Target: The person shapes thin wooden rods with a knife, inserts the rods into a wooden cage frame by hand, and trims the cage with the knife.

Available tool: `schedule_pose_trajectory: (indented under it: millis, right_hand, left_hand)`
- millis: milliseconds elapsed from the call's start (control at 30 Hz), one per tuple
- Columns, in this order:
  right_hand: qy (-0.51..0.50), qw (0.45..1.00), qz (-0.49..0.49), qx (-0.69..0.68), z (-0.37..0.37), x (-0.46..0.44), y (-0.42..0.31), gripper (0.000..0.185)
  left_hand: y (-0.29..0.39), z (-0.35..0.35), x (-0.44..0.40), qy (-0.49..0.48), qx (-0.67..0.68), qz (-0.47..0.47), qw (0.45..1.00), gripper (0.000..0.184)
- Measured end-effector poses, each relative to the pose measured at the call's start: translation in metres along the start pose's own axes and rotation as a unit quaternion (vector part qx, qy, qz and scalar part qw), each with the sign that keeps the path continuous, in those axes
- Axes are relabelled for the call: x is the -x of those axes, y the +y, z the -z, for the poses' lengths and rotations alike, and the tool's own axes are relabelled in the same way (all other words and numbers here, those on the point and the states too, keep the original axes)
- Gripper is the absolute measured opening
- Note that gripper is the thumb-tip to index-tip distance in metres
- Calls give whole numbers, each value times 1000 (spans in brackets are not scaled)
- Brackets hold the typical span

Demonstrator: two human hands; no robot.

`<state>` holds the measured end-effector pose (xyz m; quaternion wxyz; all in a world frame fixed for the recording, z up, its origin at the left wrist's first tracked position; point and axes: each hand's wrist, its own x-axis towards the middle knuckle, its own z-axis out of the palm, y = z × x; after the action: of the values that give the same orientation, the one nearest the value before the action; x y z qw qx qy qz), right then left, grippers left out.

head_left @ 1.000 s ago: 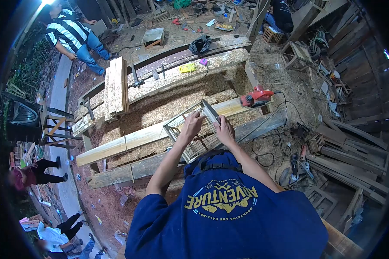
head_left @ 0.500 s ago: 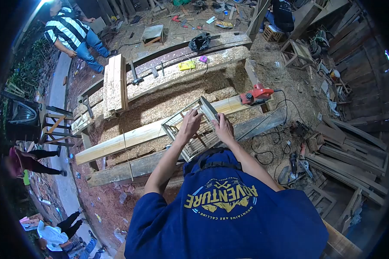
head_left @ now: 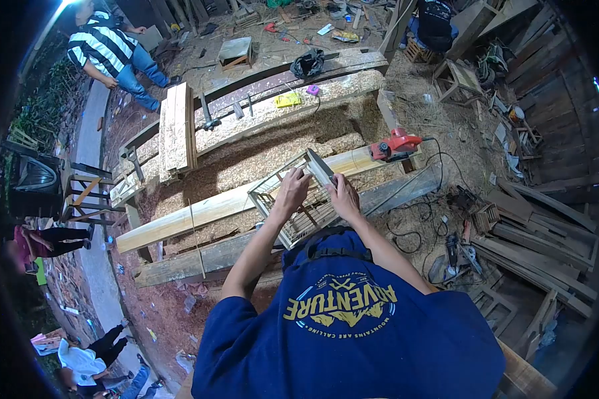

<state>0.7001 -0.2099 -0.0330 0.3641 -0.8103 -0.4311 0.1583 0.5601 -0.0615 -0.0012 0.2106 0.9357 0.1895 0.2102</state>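
A small slatted wooden crate [head_left: 263, 199], cage-like with thin bars, is tilted in front of my body above the timber. My left hand [head_left: 293, 191] reaches over its open side, fingers curled and pressed together; what they pinch is hidden. My right hand [head_left: 343, 197] is closed on the crate's right side, at the end of a grey side board [head_left: 320, 166]. A reddish-brown stick [head_left: 309, 216] shows inside the crate between my hands. Beneath it runs a long pale plank [head_left: 199, 214].
A red power planer [head_left: 396, 145] sits on the plank's right end, its cord trailing right. Stacked boards [head_left: 177, 130], a hammer [head_left: 207, 113] and a yellow item [head_left: 287, 100] lie on the far beam. A person in a striped shirt [head_left: 105, 46] stands at upper left.
My hands and the crate are almost where they were, with only slight finger movement. At the left edge, the person in dark red has shifted slightly.
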Motion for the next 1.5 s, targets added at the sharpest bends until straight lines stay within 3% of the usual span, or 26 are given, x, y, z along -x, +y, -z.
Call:
schedule_pose_trajectory:
  millis: [533,933,1133,1500]
  right_hand:
    - [-55,995,-60,-56,15,2,-14,44]
    - [-28,999,-36,-7,8,2,-2,46]
    - [-17,999,-39,-30,12,5,-11,46]
    - [-40,997,-35,-61,9,4,-8,43]
  left_hand:
    - [0,-9,2,-17,-19,16,1000,22]
    - [5,-3,-2,-28,-34,3,999,12]
    - [5,-9,-1,-30,-21,9,999,16]
    - [26,18,-12,-57,85,117,988,14]
